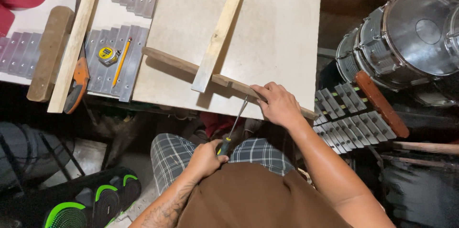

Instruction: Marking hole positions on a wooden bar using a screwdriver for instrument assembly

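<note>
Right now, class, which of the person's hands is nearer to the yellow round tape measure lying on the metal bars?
Left. The left hand grips the screwdriver below the board's edge, under and right of the yellow round tape measure. The right hand presses the wooden strip farther right.

Screwdriver point(233, 127) handle mostly hidden in left hand point(206, 158); tip indistinct.

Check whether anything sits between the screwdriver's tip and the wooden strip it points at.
Nothing visible does. The left hand grips the screwdriver, whose shaft runs bare up to the edge of the dark wooden strip. The right hand presses on that strip just right of the tip, not across it.
</note>
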